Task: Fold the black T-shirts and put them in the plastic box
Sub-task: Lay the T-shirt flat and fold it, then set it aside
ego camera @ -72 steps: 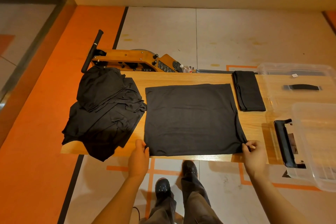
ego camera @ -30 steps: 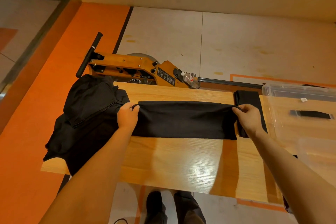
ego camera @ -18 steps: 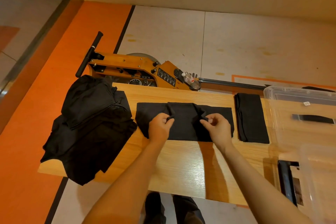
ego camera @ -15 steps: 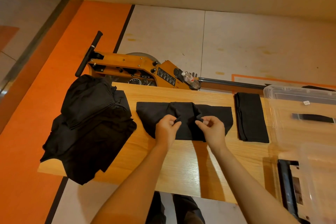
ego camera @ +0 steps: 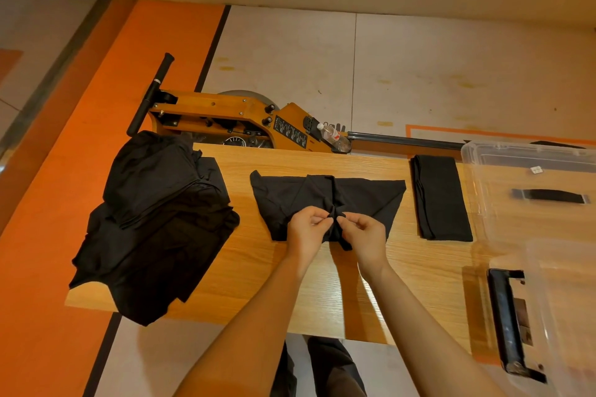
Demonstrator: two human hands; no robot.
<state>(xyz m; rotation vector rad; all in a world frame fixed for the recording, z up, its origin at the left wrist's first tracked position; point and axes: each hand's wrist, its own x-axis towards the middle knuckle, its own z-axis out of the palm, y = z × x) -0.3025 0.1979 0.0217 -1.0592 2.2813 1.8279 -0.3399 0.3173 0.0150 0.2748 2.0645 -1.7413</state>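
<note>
Pinching the half-folded T-shirt at mid-frame, left hand and right hand gather its near edge, probably for the next fold.

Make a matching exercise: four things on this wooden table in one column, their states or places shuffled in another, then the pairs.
1. half-folded black T-shirt
2. neatly folded black T-shirt
3. heap of unfolded black T-shirts
4. clear plastic lid with black handle

a. far right end of the table
b. left end, hanging over the edge
c. pinched at its middle by both hands
d. lying flat, between 1 and 4

Pairs: 1-c, 2-d, 3-b, 4-a
</note>
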